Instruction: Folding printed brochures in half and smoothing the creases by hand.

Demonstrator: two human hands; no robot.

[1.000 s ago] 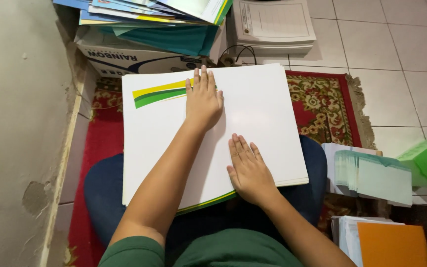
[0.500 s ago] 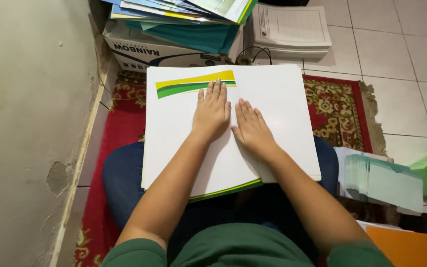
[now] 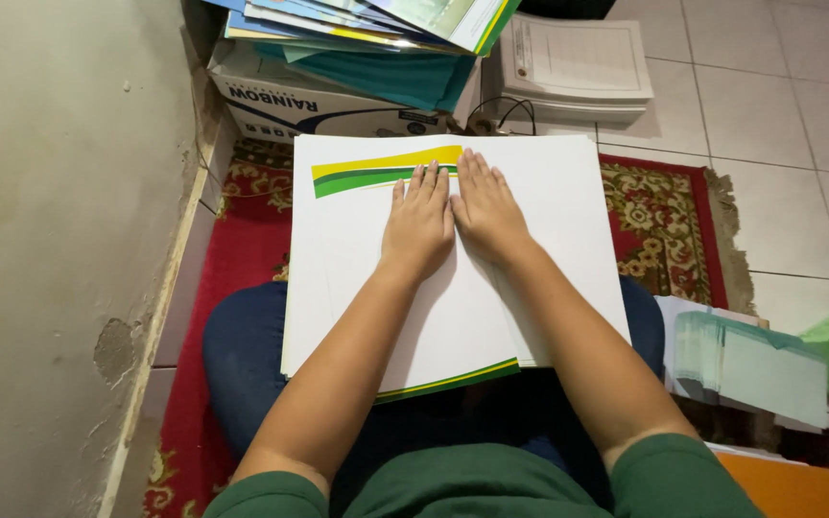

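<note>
Both palms lie flat, fingers together, gripping nothing: left hand [image 3: 421, 223] and right hand [image 3: 485, 208] touch side by side on the white folder [image 3: 549, 249] across the lap, fingertips pointing away toward its yellow-green stripe [image 3: 376, 171], just beside the left fingers.

Green short-sleeved shirt at 6 o'clock, dark blue trousers beneath, bare forearms, left hand [image 3: 421, 223], right hand [image 3: 485, 206], no rings
</note>
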